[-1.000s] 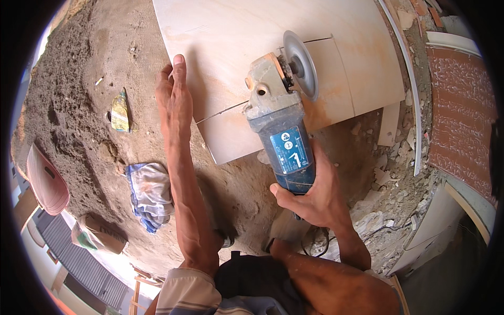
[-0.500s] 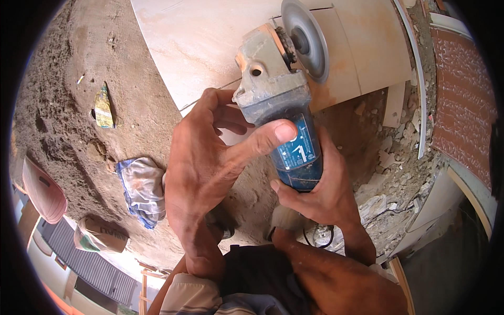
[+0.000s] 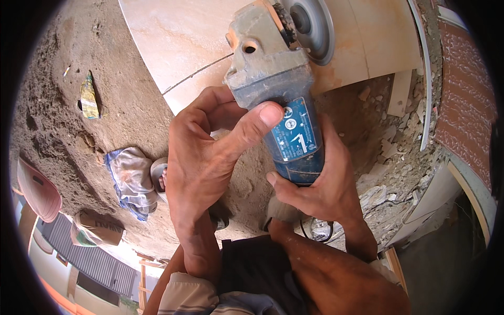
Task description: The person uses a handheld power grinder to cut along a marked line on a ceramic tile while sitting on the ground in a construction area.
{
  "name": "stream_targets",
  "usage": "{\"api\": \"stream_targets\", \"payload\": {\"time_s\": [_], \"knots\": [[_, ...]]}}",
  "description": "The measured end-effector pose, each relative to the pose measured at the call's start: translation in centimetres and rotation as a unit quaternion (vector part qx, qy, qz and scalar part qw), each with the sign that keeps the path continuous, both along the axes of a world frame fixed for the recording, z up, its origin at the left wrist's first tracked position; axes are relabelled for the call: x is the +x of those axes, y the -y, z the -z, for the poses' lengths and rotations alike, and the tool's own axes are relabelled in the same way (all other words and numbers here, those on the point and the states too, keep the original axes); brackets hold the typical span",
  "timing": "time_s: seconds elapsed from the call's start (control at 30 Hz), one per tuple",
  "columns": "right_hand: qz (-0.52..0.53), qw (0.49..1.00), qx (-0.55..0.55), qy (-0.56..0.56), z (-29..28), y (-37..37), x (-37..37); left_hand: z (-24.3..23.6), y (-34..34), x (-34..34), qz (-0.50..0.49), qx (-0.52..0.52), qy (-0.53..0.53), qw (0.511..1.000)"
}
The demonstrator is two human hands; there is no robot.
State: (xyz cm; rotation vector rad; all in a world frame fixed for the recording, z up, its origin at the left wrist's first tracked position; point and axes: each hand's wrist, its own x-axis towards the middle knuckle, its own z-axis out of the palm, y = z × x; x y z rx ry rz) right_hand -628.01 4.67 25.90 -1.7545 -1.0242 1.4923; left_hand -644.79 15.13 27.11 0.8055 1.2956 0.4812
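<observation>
A dusty blue-and-grey angle grinder [image 3: 294, 134] is held up in front of me, its grey metal head at the far end. The grey cutting disc [image 3: 319, 31] sits on the right side of that head and runs out of the picture's top edge. My left hand [image 3: 202, 149] takes the grinder from the left just below the head, thumb across the front, fingertips hidden behind it. Around the lower end of the blue body my right hand [image 3: 328, 184] is wrapped. Beyond the tool lies a cream tile [image 3: 189, 37] with a dark cut line across it.
On the sandy ground at left lie a crumpled white-and-blue sack [image 3: 131, 181] and a yellow wrapper [image 3: 89, 100]. A pinkish curved object [image 3: 39, 191] rests farther left. Broken rubble [image 3: 388, 152] and a long pale strip [image 3: 424, 79] are at right. A black cable [image 3: 328, 233] hangs below my right hand.
The grinder has shifted slightly up and left in the picture, with both hands still on it. My left thumb has slid a little left on its body. The disc now reaches beyond the top edge.
</observation>
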Motion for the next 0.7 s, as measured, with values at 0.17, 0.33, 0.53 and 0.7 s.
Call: {"api": "stream_targets", "payload": {"time_s": [0.17,0.33,0.53,0.7], "knots": [[0.007,1.000,-0.006,-0.011,0.19,0.08,-0.02,-0.15,-0.20,0.12,0.004,-0.002,-0.002,1.000],[0.006,1.000,-0.005,-0.003,0.18,0.03,0.03,-0.10,-0.17,0.05,0.005,-0.005,-0.002,1.000],[0.008,1.000,-0.013,-0.010,0.31,0.12,0.06,0.04,-0.09,-0.27,0.041,-0.002,-0.016,0.999],[0.007,1.000,-0.013,-0.004,0.30,0.07,0.01,0.08,-0.11,-0.26,0.037,-0.009,-0.009,0.999]]}}
